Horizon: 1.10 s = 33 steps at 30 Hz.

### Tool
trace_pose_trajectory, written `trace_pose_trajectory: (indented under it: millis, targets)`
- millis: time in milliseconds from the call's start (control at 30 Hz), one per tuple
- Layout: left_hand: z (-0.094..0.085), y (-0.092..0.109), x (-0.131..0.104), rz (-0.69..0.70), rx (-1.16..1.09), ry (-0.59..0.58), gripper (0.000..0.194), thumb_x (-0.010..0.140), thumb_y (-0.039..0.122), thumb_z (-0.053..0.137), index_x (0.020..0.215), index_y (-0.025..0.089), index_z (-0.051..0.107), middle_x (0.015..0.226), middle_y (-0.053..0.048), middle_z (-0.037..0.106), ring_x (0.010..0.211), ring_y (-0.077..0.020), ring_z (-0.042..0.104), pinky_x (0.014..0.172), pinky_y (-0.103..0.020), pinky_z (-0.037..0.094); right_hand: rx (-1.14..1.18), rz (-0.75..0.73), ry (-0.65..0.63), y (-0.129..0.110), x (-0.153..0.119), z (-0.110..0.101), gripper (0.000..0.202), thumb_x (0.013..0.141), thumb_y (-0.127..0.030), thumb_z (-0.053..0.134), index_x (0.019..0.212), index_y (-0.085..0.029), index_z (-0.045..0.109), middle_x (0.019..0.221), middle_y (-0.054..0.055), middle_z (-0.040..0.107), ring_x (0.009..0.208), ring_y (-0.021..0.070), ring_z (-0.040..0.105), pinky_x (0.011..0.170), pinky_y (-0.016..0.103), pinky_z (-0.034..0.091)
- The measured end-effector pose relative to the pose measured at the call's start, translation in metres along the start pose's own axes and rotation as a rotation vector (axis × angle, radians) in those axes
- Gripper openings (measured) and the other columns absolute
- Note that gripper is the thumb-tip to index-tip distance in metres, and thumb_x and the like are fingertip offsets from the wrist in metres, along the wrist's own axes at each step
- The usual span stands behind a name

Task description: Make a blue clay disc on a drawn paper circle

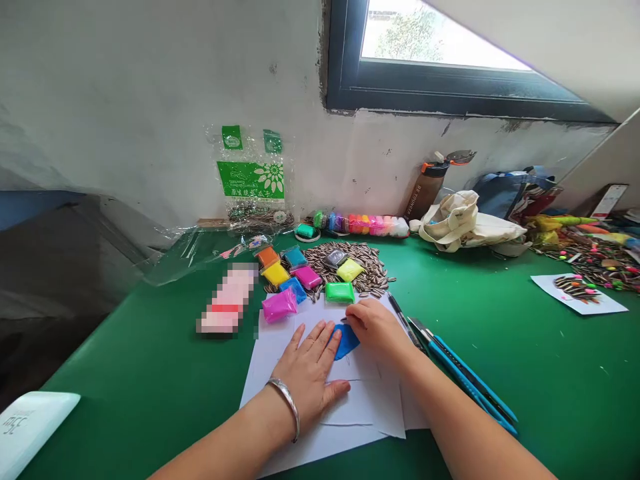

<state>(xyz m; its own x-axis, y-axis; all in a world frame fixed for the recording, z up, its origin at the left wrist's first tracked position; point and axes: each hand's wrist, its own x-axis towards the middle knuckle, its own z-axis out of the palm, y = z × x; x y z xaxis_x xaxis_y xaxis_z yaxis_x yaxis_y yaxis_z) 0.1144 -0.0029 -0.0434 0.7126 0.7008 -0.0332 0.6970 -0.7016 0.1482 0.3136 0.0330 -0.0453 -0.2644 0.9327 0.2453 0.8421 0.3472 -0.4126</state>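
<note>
My left hand [311, 363] lies flat on the white paper [350, 407], fingers stretched out. Its fingertips touch the left edge of a flattened piece of blue clay [346, 342]. At the clay's upper right, my right hand [375, 327] is closed in a pinch. A small dark tip that looks like a sunflower seed [343, 319] shows at its fingers, mostly hidden. Just beyond the hands are wrapped clay packs, among them a green pack [340, 293] and a magenta pack [279, 305]. A pile of striped sunflower seeds [370, 263] lies behind them.
A black pen [399, 311] and blue-handled cutting tools [470, 377] lie right of the paper. At the far right is a card with seeds [577, 290]. A bottle [427, 190], cloth bag [465, 223] and clear seed bag [253, 183] stand along the wall.
</note>
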Motion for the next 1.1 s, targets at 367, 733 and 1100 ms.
trace_pose_trajectory:
  millis: [367, 733, 1100]
  targets:
    - [-0.001, 0.010, 0.004, 0.068, -0.045, 0.034, 0.070, 0.089, 0.062, 0.028, 0.144, 0.017, 0.025, 0.149, -0.009, 0.026, 0.138, -0.0260, 0.020, 0.111, -0.050, 0.016, -0.159, 0.042, -0.094, -0.001, -0.004, -0.006, 0.022, 0.087, -0.016, 0.047, 0.072, -0.020, 0.062, 0.073, 0.004, 0.059, 0.073, 0.0165, 0.052, 0.064, 0.026, 0.034]
    - [0.000, 0.015, 0.026, 0.014, -0.098, 0.053, 0.076, 0.084, 0.062, 0.043, 0.138, 0.009, 0.036, 0.145, -0.016, 0.035, 0.135, -0.0307, 0.027, 0.110, -0.050, 0.023, -0.084, 0.054, -0.095, 0.004, -0.001, -0.004, 0.018, 0.086, -0.016, 0.046, 0.073, -0.017, 0.058, 0.074, 0.003, 0.058, 0.074, 0.0154, 0.051, 0.067, 0.024, 0.033]
    - [0.002, 0.021, 0.029, -0.089, -0.127, 0.088, 0.082, 0.078, 0.065, 0.048, 0.138, 0.009, 0.038, 0.145, -0.018, 0.033, 0.134, -0.0351, 0.026, 0.109, -0.051, 0.026, -0.061, 0.053, -0.087, 0.006, -0.003, -0.003, 0.015, 0.084, -0.015, 0.047, 0.073, -0.017, 0.056, 0.072, 0.002, 0.057, 0.073, 0.0146, 0.050, 0.066, 0.024, 0.032]
